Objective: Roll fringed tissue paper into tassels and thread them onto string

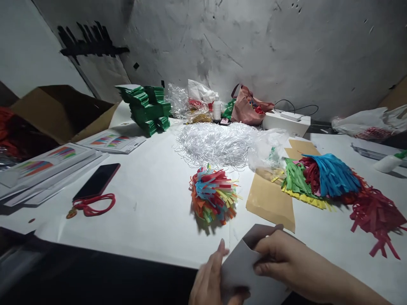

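Low in the head view, a grey-white paper envelope (241, 267) is held between my hands at the table's front edge, its mouth open at the top. My left hand (211, 275) grips its left side, thumb across the front. My right hand (276, 256) is closed on the upper right rim, fingers at the opening and thumb outside; anything inside is hidden. Just beyond the hands lies a multicoloured tissue-paper tassel bundle (214, 192). Close behind my right hand are tan envelopes (270, 203).
On the right lie coloured paper tassels (337, 176). White string (219, 144) is heaped at the back, near a white bottle (216, 109) and green folded paper stacks (146, 108). A phone (97, 182), printed packs (41, 167) and a cardboard box (63, 112) are on the left.
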The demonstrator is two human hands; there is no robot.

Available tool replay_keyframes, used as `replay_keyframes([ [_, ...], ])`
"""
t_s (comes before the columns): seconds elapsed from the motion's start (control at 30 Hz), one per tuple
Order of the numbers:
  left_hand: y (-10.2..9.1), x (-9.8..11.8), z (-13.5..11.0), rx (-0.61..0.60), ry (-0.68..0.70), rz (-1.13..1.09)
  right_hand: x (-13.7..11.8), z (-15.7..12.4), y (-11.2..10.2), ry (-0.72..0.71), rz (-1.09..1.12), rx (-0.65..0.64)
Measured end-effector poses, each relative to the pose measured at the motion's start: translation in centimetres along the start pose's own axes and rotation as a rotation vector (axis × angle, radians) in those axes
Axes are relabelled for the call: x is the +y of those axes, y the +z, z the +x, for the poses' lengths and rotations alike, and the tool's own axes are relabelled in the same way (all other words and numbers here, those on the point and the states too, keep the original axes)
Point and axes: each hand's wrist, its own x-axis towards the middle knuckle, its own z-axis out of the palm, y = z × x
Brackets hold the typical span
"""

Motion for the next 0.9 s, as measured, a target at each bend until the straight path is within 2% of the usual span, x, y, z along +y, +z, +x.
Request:
replay_keyframes([
  [0.1, -0.8, 0.3, 0.5, -0.098, -0.002, -0.121, 0.4, -0.2, -0.9, 0.043, -0.036, -0.146],
  [0.2, -1.4, 0.7, 1.1, -0.144, 0.098, -0.179, 1.4, -0.1, -1.2, 0.051, -0.16, -0.294],
  [0.3, -1.6, 0.9, 1.5, -0.204, 0.227, -0.094, 2.1, 0.1, -1.1, -0.024, -0.133, -0.405],
  [0.4, -1.3, 1.2, 1.4, -0.241, 0.257, 0.009, 2.1, 0.2, -0.9, -0.073, -0.112, -0.376],
  [0.53, -0.7, 2.2, 0.8, -0.231, 0.163, -0.152, 1.1, 0.2, -0.4, -0.132, -0.202, -0.369],
  [0.67, -0.6, 2.9, 1.1, -0.219, 0.068, -0.319, -0.5, 0.1, 0.2, -0.181, -0.431, -0.237],
  [0.77, -1.5, 3.0, 2.2, -0.233, 0.025, -0.393, -1.2, -0.5, 0.3, -0.27, -0.529, -0.118],
  [0.83, -2.5, 2.7, 3.1, -0.229, -0.015, -0.426, -0.7, -1.5, 0.3, -0.418, -0.486, 0.068],
  [0.9, -3.6, 2.3, 3.6, -0.183, -0.125, -0.423, 0.8, -2.8, 0.5, -0.542, -0.36, 0.394],
])
